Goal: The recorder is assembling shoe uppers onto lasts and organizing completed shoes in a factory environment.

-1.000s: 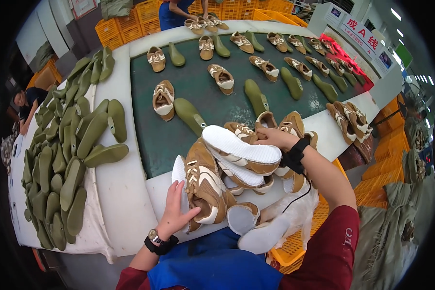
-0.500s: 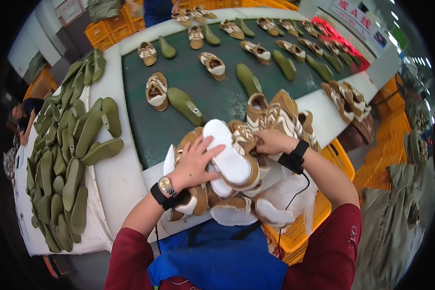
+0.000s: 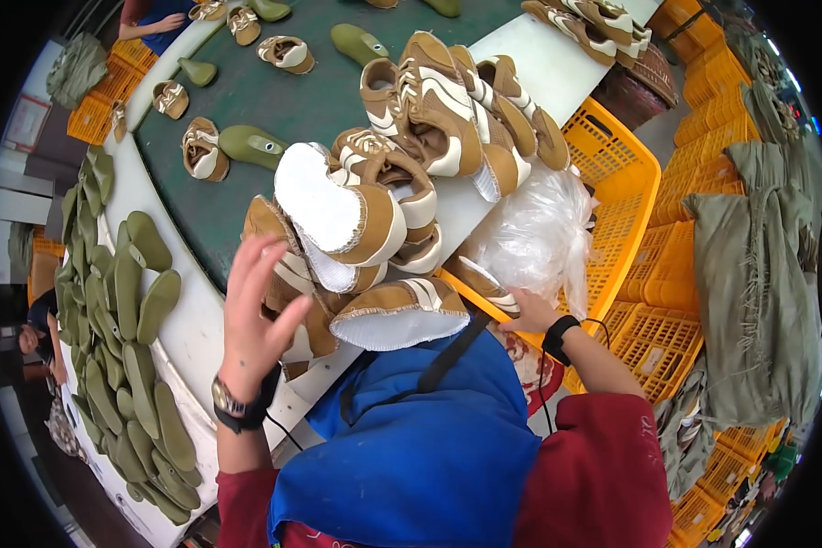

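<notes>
A: Where are the hands now?

B: The left hand is up, fingers spread, holding nothing; half a second ago it lay across the white-soled shoe. The right hand has left the desk shoes and come down to the crate, fingers partly bent on a shoe at its near side; I can't tell how firmly it grips

A: Does the left touch the pile?

B: I can't tell. It's right in front, close to the apron. The pile sits on the desk's near edge, white-soled shoe on top, sole up

A: And in the crate?

B: A clear plastic bag, just beyond that shoe. The view has swung too, so more of the crate shows

A: The desk itself?

B: White border around a green panel with shoes and green lasts set apart on it; more lasts heaped along the left

A: Farther off?

B: Stacked yellow crates and grey-green cloth to the right, a co-worker in blue at the far corner
</notes>
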Motion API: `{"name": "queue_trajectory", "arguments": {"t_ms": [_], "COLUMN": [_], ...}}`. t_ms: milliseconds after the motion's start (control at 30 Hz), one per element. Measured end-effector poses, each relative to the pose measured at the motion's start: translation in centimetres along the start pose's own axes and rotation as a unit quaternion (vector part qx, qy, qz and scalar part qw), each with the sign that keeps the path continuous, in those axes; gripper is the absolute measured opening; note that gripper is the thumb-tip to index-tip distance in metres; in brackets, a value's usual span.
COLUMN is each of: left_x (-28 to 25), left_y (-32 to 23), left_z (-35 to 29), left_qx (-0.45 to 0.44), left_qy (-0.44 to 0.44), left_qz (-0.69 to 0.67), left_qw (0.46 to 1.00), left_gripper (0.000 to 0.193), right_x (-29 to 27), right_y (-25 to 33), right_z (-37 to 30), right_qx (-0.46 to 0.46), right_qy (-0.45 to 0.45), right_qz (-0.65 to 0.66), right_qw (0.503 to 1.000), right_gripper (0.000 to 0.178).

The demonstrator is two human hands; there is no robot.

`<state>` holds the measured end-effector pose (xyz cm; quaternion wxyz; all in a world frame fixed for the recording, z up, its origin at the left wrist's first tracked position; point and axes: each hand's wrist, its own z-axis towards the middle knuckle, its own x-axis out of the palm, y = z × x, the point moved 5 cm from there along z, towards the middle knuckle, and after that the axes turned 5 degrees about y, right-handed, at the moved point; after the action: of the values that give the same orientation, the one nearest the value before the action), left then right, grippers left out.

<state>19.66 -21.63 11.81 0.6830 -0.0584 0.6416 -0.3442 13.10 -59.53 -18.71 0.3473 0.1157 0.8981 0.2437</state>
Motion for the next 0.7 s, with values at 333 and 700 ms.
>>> {"name": "queue_trajectory", "arguments": {"t_ms": [333, 700], "left_x": [4.8, -8.6], "left_y": [-3.1, 0.6], "left_z": [-4.0, -11.2], "left_qx": [0.019, -0.164], "left_qy": [0.027, -0.347], "left_qz": [0.165, -0.38], "left_qw": [0.986, 0.842], "left_gripper": [0.03, 0.021], "right_x": [-2.5, -15.6], "right_y": [0.2, 1.8], "right_z": [0.2, -9.7], "right_qx": [-0.033, -0.101], "right_qy": [-0.057, -0.304], "right_qz": [0.034, 0.177], "right_qw": [0.997, 0.931], "right_gripper": [0.029, 0.015]}}
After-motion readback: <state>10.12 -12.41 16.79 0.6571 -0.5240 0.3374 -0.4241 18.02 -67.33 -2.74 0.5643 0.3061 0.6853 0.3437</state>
